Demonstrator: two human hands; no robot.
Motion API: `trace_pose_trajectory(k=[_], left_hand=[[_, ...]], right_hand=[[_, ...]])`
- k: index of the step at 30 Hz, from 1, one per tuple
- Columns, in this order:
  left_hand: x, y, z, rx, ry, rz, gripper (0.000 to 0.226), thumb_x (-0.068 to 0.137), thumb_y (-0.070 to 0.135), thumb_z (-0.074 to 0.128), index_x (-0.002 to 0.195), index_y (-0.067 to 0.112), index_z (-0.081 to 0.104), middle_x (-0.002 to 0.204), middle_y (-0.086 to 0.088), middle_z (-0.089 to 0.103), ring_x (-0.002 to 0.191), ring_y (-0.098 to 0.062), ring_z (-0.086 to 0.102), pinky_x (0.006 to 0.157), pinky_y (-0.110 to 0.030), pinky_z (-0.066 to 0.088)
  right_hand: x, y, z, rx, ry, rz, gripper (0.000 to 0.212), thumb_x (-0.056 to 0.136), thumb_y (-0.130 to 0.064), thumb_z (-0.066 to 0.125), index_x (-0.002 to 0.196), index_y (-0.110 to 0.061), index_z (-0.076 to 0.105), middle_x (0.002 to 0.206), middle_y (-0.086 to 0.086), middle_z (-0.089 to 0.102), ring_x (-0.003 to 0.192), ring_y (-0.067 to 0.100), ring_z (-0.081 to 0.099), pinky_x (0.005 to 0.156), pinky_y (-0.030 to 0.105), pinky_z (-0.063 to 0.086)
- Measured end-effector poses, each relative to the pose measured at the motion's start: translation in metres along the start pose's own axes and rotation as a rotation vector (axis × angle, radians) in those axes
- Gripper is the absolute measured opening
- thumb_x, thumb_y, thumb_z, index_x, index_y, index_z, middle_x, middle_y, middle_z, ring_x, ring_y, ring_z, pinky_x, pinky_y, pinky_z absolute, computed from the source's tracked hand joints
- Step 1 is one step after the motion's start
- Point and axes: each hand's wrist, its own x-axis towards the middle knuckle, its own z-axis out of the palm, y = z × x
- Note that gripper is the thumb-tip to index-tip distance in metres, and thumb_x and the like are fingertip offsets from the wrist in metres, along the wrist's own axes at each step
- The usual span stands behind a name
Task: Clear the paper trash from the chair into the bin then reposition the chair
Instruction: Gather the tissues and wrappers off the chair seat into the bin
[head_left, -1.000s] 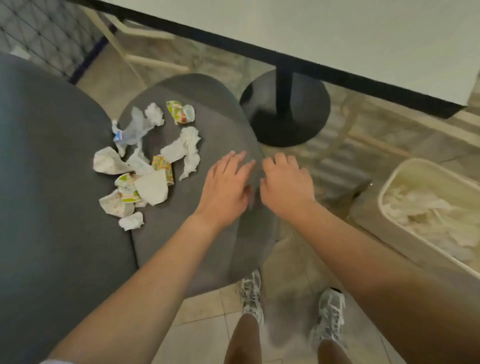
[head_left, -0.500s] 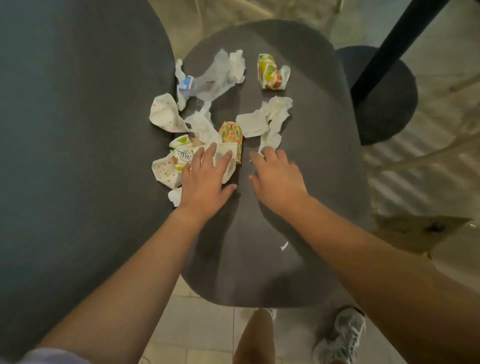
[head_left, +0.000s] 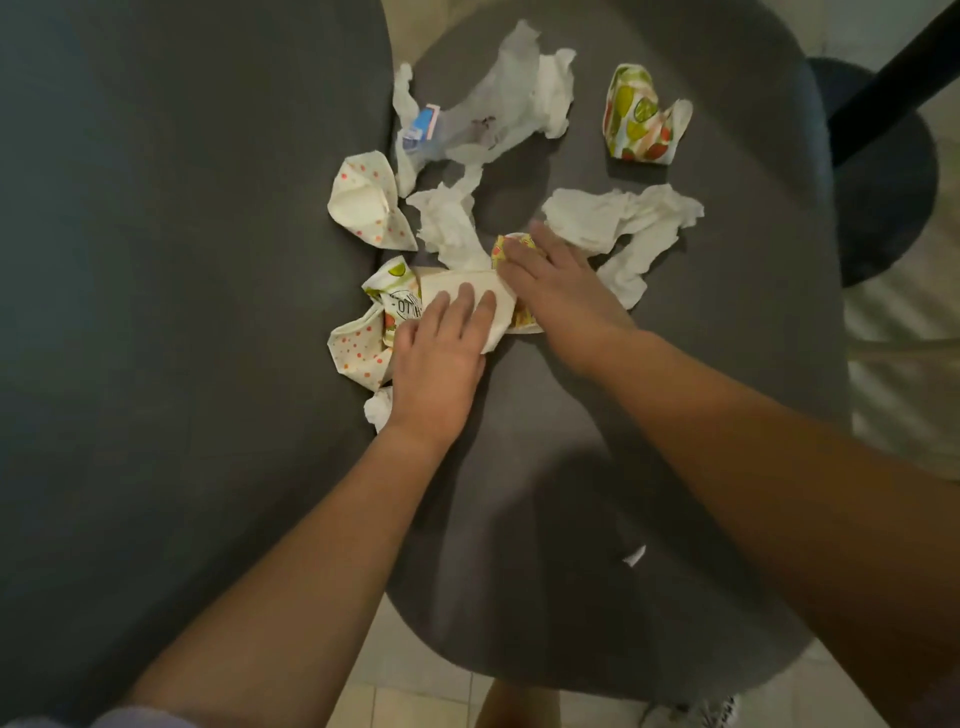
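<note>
1. Nearest the viewer, on the grey chair seat (head_left: 597, 493), one small white paper scrap (head_left: 635, 556) lies alone.
2. Left hand (head_left: 441, 358) lies flat, fingers straight, pressing a cream wrapper (head_left: 483, 291); half a second ago it only reached it.
3. Right hand (head_left: 556, 288), fingers extended, has advanced onto a yellow printed wrapper (head_left: 511, 247), touching a white tissue (head_left: 618, 221).
4. Farther: torn tissue with a blue tag (head_left: 498, 104) and a fruit-print wrapper (head_left: 641, 117), untouched.
</note>
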Motion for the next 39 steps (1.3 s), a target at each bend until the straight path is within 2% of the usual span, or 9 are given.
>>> trace_pose_trajectory(k=[6, 10, 14, 16, 20, 27, 31, 36, 39], left_hand=[[0.0, 0.0, 0.0, 0.001, -0.085, 0.037, 0.07, 0.087, -0.009, 0.045, 0.147, 0.009, 0.013, 0.156, -0.01, 0.012, 0.144, -0.025, 0.009, 0.118, -0.034, 0.013], [-0.006, 0.002, -0.012, -0.011, -0.084, 0.065, 0.071, 0.085, -0.015, 0.039, 0.147, 0.008, 0.012, 0.157, -0.009, 0.011, 0.145, -0.024, 0.005, 0.116, -0.031, -0.001], [-0.018, -0.002, -0.023, -0.144, 0.014, 0.02, 0.069, 0.074, -0.023, 0.046, 0.138, 0.002, 0.037, 0.144, -0.019, 0.039, 0.136, -0.034, 0.032, 0.114, -0.041, 0.022], [-0.026, -0.002, -0.028, -0.16, 0.06, 0.019, 0.066, 0.068, -0.025, 0.051, 0.13, -0.001, 0.046, 0.131, -0.024, 0.05, 0.122, -0.039, 0.046, 0.101, -0.048, 0.041], [-0.043, 0.009, -0.045, -0.144, 0.109, 0.079, 0.064, 0.068, -0.022, 0.058, 0.127, 0.001, 0.049, 0.124, -0.022, 0.052, 0.114, -0.038, 0.05, 0.087, -0.047, 0.049], [-0.067, 0.074, -0.068, -0.141, 0.186, 0.246, 0.051, 0.077, -0.008, 0.042, 0.128, -0.002, 0.047, 0.123, -0.025, 0.052, 0.114, -0.034, 0.045, 0.091, -0.046, 0.046], [-0.08, 0.14, -0.076, -0.153, 0.233, 0.35, 0.064, 0.067, -0.02, 0.059, 0.127, 0.0, 0.047, 0.124, -0.019, 0.049, 0.112, -0.026, 0.039, 0.088, -0.041, 0.048], [-0.1, 0.246, -0.078, -0.154, 0.203, 0.574, 0.068, 0.062, -0.022, 0.064, 0.124, -0.001, 0.046, 0.12, -0.022, 0.054, 0.108, -0.028, 0.04, 0.087, -0.042, 0.049], [-0.113, 0.316, -0.075, -0.18, 0.149, 0.72, 0.07, 0.064, -0.021, 0.063, 0.127, 0.001, 0.042, 0.121, -0.023, 0.054, 0.11, -0.029, 0.04, 0.091, -0.043, 0.049]], right_hand=[[-0.007, -0.005, 0.003, -0.116, 0.036, -0.043, 0.038, 0.088, 0.006, 0.045, 0.126, 0.003, 0.045, 0.137, 0.024, 0.043, 0.139, 0.036, 0.024, 0.118, 0.048, 0.009], [-0.025, -0.005, 0.0, -0.092, 0.139, -0.09, 0.03, 0.071, 0.017, 0.056, 0.099, 0.007, 0.059, 0.099, 0.029, 0.061, 0.103, 0.043, 0.056, 0.111, 0.053, 0.027], [-0.053, -0.006, -0.012, -0.057, 0.267, -0.075, 0.046, 0.047, 0.015, 0.075, 0.09, 0.003, 0.062, 0.083, 0.022, 0.065, 0.082, 0.039, 0.063, 0.093, 0.047, 0.048], [-0.07, -0.01, -0.019, -0.039, 0.291, -0.078, 0.044, 0.052, 0.012, 0.076, 0.093, 0.002, 0.062, 0.087, 0.02, 0.065, 0.083, 0.037, 0.063, 0.085, 0.041, 0.051], [-0.107, -0.008, -0.029, -0.013, 0.364, -0.081, 0.048, 0.036, 0.009, 0.083, 0.079, -0.003, 0.066, 0.07, 0.013, 0.065, 0.063, 0.029, 0.063, 0.057, 0.029, 0.052], [-0.191, 0.02, -0.042, -0.002, 0.445, -0.049, 0.046, 0.043, 0.004, 0.085, 0.084, -0.005, 0.066, 0.073, 0.011, 0.065, 0.064, 0.028, 0.062, 0.061, 0.028, 0.052], [-0.267, 0.055, -0.046, 0.01, 0.496, 0.028, 0.04, 0.053, -0.002, 0.084, 0.088, -0.005, 0.065, 0.077, 0.01, 0.064, 0.068, 0.029, 0.061, 0.065, 0.03, 0.051], [-0.382, 0.099, -0.046, -0.059, 0.553, 0.184, 0.02, 0.065, -0.002, 0.058, 0.083, -0.004, 0.066, 0.071, 0.012, 0.063, 0.062, 0.031, 0.06, 0.057, 0.03, 0.05], [-0.457, 0.125, -0.037, -0.111, 0.528, 0.298, 0.032, 0.07, -0.008, 0.039, 0.085, -0.005, 0.067, 0.072, 0.01, 0.062, 0.063, 0.03, 0.06, 0.057, 0.031, 0.05]])
